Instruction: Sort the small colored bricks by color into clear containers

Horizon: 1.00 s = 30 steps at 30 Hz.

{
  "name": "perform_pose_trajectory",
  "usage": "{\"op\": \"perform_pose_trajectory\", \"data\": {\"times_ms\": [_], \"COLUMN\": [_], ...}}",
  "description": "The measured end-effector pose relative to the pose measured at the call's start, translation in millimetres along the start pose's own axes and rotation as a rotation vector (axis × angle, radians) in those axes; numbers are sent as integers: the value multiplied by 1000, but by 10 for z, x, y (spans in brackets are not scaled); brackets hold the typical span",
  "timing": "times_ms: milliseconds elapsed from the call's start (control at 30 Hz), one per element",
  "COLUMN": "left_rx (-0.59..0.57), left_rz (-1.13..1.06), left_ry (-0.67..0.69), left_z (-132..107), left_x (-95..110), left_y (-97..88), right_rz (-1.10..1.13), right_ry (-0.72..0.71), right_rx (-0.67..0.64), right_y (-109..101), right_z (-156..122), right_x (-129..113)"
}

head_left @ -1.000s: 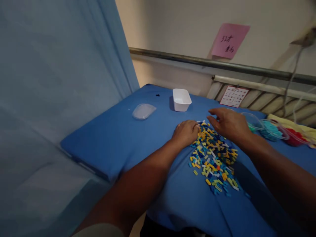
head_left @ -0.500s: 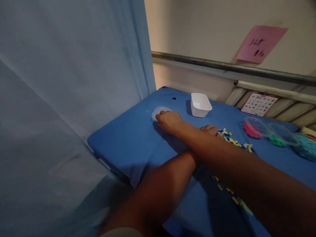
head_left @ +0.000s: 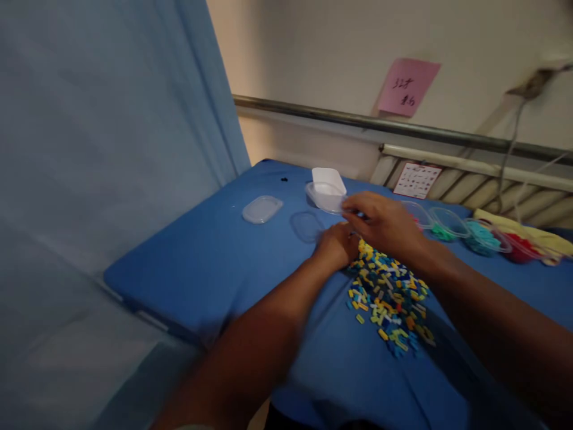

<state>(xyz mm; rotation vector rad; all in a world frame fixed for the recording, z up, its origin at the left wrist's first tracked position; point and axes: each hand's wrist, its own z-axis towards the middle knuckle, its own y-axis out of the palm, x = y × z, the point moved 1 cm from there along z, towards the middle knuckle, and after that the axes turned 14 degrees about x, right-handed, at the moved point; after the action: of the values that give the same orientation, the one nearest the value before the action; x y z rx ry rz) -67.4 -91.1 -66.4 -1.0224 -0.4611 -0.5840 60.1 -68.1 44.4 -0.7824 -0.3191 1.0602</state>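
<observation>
My right hand is closed on the rim of a clear plastic tub, which it holds just above the blue table. The tub's shadow falls on the cloth below it. My left hand rests on the table with curled fingers at the near-left edge of a pile of small yellow, blue, white and green bricks. What its fingers hold, if anything, is hidden. A white tub stands just behind the clear one. A clear lid lies to the left.
Several clear tubs with pink, green, teal and red pieces line the table's right side. A blue curtain hangs close on the left. A metal rail, a pink note and a picture card are behind. The table's left edge drops off.
My right hand reached across to the clear lid at the left, then came back holding a clear tub above the table. My left hand stayed at the pile.
</observation>
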Motion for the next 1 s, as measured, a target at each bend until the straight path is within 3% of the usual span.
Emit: {"op": "perform_pose_trajectory", "data": {"times_ms": [100, 200, 300, 400, 500, 600, 700, 833, 1000], "left_rx": [-21, -154, -344, -451, -444, -314, -177, -95, -15], "left_rz": [-7, 83, 190, 236, 232, 222, 227, 129, 3], "left_ry": [72, 130, 181, 221, 279, 281, 245, 206, 193], "left_z": [-11, -53, -103, -129, -119, -77, -26, 20, 60], "left_x": [23, 106, 237, 361, 423, 381, 261, 148, 148], "left_y": [-59, -99, -149, -240, -334, -373, -349, -301, -300], "right_rz": [-87, -164, -239, -276, -280, -151, 71, 261, 217], "right_ry": [104, 200, 281, 314, 348, 308, 195, 136, 139], "right_rx": [11, 9, -24, -121, -90, 7, -179, -472, -396], "right_y": [-595, -1019, -1203, -1233, -1249, -1301, -1336, -1256, -918], "right_z": [-707, -1450, -2051, -2396, -2462, -2332, -2190, -2160, -2040], "right_x": [458, 857, 1197, 1398, 1352, 1051, 665, 336, 310]}}
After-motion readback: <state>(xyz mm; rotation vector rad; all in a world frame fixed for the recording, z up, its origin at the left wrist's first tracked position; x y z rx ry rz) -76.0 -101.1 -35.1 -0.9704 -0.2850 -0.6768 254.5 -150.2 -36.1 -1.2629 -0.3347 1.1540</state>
